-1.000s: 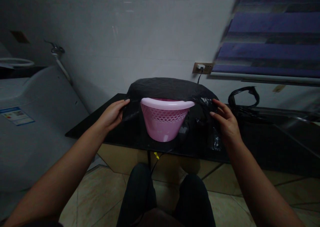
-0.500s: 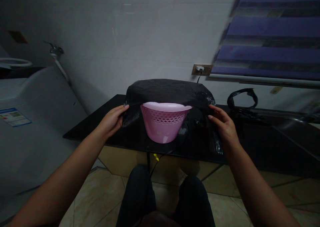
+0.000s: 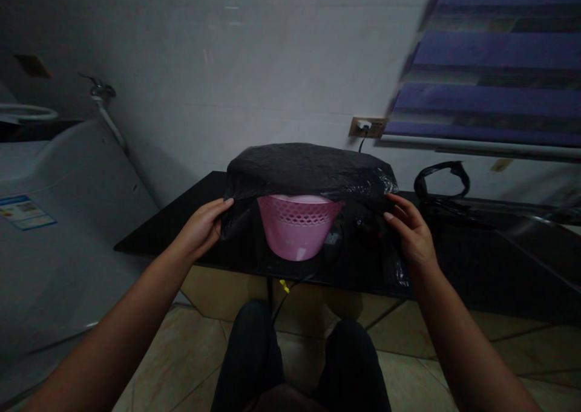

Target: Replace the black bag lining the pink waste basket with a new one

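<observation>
A black plastic bag (image 3: 304,169) is stretched wide between my two hands, draped over the top of a pink basket (image 3: 297,233). The basket has a latticed band below its rim and stands upright on the dark counter; the bag hides most of its opening. My left hand (image 3: 204,227) pinches the bag's left edge between thumb and fingers. On the other side my right hand (image 3: 412,230) grips the bag's right edge, with part of the plastic hanging down beside it.
Another black plastic bag (image 3: 442,182) lies on the black counter (image 3: 454,267) to the right, near a metal sink edge. A plugged wall socket (image 3: 365,126) is behind. A white appliance (image 3: 82,218) stands at left. A cord with a yellow tie (image 3: 284,286) hangs in front.
The bag's front edge has come down over the basket's rim, covering more of it. My hands have moved slightly lower, and the right one a little outward.
</observation>
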### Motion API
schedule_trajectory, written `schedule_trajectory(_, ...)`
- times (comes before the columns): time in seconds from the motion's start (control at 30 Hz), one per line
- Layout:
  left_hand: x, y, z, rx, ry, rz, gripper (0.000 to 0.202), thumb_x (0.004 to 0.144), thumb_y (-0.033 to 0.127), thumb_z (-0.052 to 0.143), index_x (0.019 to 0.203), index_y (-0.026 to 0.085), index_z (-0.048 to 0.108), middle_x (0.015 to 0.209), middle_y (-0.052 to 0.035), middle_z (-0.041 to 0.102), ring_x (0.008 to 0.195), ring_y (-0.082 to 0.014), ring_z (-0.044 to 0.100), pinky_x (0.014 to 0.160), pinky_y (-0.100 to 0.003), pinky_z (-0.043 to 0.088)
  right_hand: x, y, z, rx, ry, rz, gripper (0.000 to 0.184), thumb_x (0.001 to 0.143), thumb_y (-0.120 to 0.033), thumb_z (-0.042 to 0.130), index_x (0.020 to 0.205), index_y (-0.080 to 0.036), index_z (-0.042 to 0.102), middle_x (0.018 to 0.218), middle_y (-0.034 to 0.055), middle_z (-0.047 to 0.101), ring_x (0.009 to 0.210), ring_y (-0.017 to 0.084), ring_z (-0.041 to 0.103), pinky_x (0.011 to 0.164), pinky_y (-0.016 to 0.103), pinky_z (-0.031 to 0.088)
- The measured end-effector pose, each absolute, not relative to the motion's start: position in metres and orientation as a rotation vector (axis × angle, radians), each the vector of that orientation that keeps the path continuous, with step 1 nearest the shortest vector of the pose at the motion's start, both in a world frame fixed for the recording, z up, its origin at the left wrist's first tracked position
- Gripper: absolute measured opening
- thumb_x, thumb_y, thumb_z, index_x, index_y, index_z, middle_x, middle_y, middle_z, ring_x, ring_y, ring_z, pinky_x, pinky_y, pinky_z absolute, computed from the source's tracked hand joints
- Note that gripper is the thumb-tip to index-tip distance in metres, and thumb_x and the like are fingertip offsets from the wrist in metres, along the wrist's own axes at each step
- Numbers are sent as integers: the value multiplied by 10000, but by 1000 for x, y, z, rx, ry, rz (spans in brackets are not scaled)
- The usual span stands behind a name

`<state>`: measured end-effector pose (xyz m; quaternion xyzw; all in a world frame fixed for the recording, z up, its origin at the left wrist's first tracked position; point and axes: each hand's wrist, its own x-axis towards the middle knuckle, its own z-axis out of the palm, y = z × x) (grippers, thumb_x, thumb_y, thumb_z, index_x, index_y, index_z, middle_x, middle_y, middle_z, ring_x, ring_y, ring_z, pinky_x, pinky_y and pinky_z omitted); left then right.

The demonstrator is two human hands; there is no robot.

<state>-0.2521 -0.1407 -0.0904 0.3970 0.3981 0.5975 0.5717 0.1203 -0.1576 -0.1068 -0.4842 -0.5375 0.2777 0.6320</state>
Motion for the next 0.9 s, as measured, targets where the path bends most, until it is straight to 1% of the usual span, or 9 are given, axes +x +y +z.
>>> schedule_trajectory(0.1,-253,-141,-93,918,912,1387,22,712,135,705,717,138,683,724,-58,721,719,-202,708,601,-215,569,121,-158,-108,-1140,-1227,611,489,690,-427,722,1138,-264,613,1292,30,553,1247,228,488,1102,405,355)
schedule_trajectory(0.2,-254,-142,-95,914,890,1378,33,721,120,701,698,139,686,691,-49,714,674,-182,700,558,-184,549,123,-158,-109,-1151,-1255,581,487,696,-433,716,1139,-254,619,1281,37,561,1243,236,494,1101,410,355)
schedule_trajectory(0.27,-254,-142,-96,914,885,1377,36,725,117,703,704,144,690,694,-44,716,678,-176,700,552,-172,541,124,-159,-109,-1138,-1286,576,482,708,-430,710,1145,-250,620,1284,38,561,1247,237,493,1104,406,355)
schedule_trajectory(0.33,-254,-143,-97,926,887,1373,33,726,125,709,749,148,704,734,-46,726,712,-181,705,576,-177,547,124,-160,-109,-1124,-1301,591,485,713,-429,706,1155,-251,617,1294,35,557,1245,238,496,1107,410,355)
schedule_trajectory(0.47,-253,-145,-99,967,873,1356,120,733,169,721,851,149,719,834,-60,739,779,-202,709,659,-224,573,125,-162,-109,-1120,-1290,621,481,713,-424,704,1156,-262,613,1289,25,562,1243,236,502,1112,415,354)
schedule_trajectory(0.63,-253,-146,-102,983,858,1352,160,741,197,719,893,145,718,886,-74,739,852,-226,706,746,-272,580,124,-166,-109,-1136,-1305,551,450,735,-423,692,1151,-266,622,1289,20,565,1269,228,481,1147,419,300)
schedule_trajectory(0.9,-254,-148,-102,989,848,1333,167,737,214,727,890,151,710,905,-78,734,891,-238,700,736,-277,586,121,-171,-109,-1157,-1234,582,478,711,-436,710,1147,-262,619,1285,34,561,1281,230,463,1150,407,285)
